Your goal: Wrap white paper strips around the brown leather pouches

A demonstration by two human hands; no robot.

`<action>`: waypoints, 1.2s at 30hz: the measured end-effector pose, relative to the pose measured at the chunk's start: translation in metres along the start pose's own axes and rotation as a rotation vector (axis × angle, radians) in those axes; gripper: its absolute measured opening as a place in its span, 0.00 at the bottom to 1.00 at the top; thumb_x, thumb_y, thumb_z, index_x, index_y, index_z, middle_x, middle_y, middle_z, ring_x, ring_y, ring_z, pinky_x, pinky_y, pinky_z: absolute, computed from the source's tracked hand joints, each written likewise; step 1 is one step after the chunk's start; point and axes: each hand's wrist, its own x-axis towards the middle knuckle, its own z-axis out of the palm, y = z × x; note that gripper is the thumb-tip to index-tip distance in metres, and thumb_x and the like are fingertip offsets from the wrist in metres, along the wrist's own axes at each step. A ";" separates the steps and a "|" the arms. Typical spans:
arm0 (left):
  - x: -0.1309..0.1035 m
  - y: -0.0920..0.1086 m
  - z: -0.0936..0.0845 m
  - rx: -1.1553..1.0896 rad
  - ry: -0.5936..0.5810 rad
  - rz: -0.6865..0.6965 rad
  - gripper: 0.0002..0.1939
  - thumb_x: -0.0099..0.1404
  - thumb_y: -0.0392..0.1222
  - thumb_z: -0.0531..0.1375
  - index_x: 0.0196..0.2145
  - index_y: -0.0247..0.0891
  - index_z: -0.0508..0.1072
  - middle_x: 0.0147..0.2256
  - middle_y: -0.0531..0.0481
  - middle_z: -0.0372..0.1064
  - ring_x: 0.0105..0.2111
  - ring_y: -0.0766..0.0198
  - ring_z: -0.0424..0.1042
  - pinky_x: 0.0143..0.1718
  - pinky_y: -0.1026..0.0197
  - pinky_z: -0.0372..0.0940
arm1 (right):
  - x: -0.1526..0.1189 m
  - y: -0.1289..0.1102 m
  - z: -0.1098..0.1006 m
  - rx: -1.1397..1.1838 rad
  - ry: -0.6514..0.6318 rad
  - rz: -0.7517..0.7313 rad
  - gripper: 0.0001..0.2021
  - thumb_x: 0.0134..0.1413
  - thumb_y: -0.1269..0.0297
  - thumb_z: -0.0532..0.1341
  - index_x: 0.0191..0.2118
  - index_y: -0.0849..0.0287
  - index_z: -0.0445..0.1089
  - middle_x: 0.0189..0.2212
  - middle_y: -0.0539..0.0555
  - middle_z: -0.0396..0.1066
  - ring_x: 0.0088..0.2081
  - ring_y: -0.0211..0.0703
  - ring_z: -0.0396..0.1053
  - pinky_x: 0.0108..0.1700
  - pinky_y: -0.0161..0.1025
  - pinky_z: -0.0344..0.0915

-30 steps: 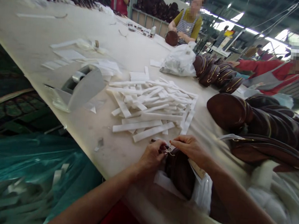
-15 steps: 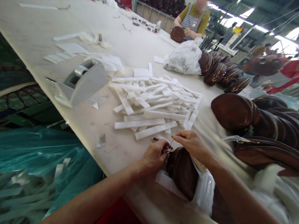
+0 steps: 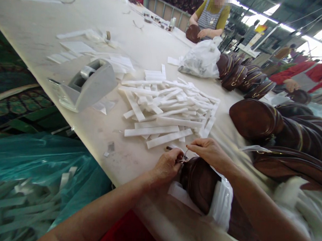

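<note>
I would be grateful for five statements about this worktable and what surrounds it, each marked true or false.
1. The left hand is at one end of the dark brown rounded bag. True.
2. The loose pile of flat white strips lies inside the grey tape dispenser. False: it lies on the pale tabletop, beside the dispenser.
3. Pale strips lie in the translucent teal plastic beside the table. True.
4. The right hand rests flat on the white strips. False: its fingertips are pinched together near the brown bag.
5. The person in the checked apron has a rounded brown item in hand. True.
</note>
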 end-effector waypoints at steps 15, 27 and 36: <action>0.003 -0.002 0.001 0.024 -0.020 0.027 0.09 0.53 0.25 0.55 0.29 0.36 0.69 0.32 0.52 0.67 0.35 0.64 0.67 0.39 0.64 0.61 | 0.006 0.004 0.003 -0.039 -0.073 0.042 0.16 0.40 0.52 0.58 0.18 0.61 0.67 0.14 0.44 0.52 0.20 0.32 0.49 0.23 0.34 0.46; 0.006 0.001 -0.002 -0.083 -0.014 -0.014 0.07 0.53 0.26 0.58 0.29 0.35 0.71 0.30 0.52 0.67 0.33 0.67 0.67 0.33 0.67 0.61 | 0.004 0.002 0.001 0.079 -0.129 0.072 0.15 0.39 0.53 0.58 0.20 0.61 0.68 0.13 0.43 0.51 0.17 0.30 0.45 0.21 0.34 0.41; 0.007 0.000 -0.003 -0.104 0.005 0.043 0.12 0.48 0.20 0.56 0.23 0.35 0.72 0.29 0.52 0.67 0.32 0.67 0.67 0.36 0.67 0.61 | 0.009 0.008 0.002 -0.063 -0.101 0.011 0.16 0.41 0.51 0.56 0.21 0.62 0.69 0.16 0.45 0.52 0.21 0.33 0.50 0.26 0.35 0.47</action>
